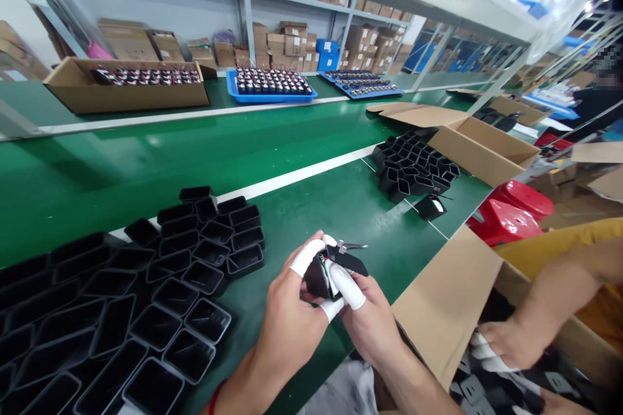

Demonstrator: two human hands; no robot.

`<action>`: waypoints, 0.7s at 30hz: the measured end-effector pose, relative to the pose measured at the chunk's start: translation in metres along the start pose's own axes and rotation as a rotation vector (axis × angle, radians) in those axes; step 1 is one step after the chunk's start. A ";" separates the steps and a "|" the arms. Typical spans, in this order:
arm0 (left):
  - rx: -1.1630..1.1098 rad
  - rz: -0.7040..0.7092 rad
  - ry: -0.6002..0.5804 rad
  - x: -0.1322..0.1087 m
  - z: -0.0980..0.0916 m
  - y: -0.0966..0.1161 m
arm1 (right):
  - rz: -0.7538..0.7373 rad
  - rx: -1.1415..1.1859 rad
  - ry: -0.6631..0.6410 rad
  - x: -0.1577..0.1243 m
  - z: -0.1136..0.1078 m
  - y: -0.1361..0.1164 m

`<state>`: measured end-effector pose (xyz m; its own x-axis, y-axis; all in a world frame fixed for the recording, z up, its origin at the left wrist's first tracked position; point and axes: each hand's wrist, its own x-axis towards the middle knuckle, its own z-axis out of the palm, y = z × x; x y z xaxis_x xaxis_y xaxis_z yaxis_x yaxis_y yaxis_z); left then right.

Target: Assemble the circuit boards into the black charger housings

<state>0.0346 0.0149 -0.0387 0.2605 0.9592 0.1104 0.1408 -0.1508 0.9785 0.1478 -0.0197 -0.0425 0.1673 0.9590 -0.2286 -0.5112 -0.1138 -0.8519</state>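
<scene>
My left hand is closed round the side of a small black plastic case, held over the table's near edge. My right hand grips the same case from the other side, its thumb at the opening. White covers wrap several of my fingertips. A black flap-like piece with a small metal part sticks out above the opening. Some thin wires show inside; the rest is hidden by my fingers. To the left stand many open-topped black cases in a tight group.
More black cases stand at the right, near a single black unit. Blue trays and a carton of parts line the far side. A co-worker's hand reaches into a cardboard box. Red stools stand beyond.
</scene>
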 end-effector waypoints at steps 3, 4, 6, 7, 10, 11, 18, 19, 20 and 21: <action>0.081 0.099 0.020 0.001 0.000 -0.001 | 0.014 0.037 0.063 0.002 0.004 0.000; 0.111 0.139 0.025 0.001 0.000 -0.001 | -0.011 0.014 0.073 0.003 0.005 0.001; 0.166 0.215 0.038 0.001 0.000 0.000 | -0.055 -0.052 0.066 0.005 0.007 0.002; 0.188 0.243 0.043 0.001 -0.001 0.000 | -0.060 -0.078 0.054 0.006 0.008 0.001; 0.227 0.213 0.068 0.001 -0.002 -0.006 | -0.047 -0.107 0.033 0.007 0.006 -0.005; 0.232 0.163 0.081 0.001 -0.002 -0.010 | -0.069 -0.139 0.020 0.005 0.004 -0.008; 0.422 0.190 -0.102 -0.009 0.010 -0.042 | -0.435 -0.918 0.155 -0.017 -0.028 0.001; 0.446 0.229 -0.144 -0.012 0.014 -0.043 | -0.449 -0.996 0.217 -0.015 -0.038 0.003; 0.462 0.255 -0.165 -0.015 0.018 -0.043 | -0.458 -1.069 0.277 -0.012 -0.050 0.003; 0.472 0.268 -0.165 -0.018 0.021 -0.042 | -0.469 -1.133 0.339 -0.005 -0.064 0.000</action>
<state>0.0438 -0.0013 -0.0853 0.4861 0.8283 0.2786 0.4509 -0.5108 0.7320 0.2010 -0.0411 -0.0711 0.4279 0.8723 0.2365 0.6310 -0.1011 -0.7692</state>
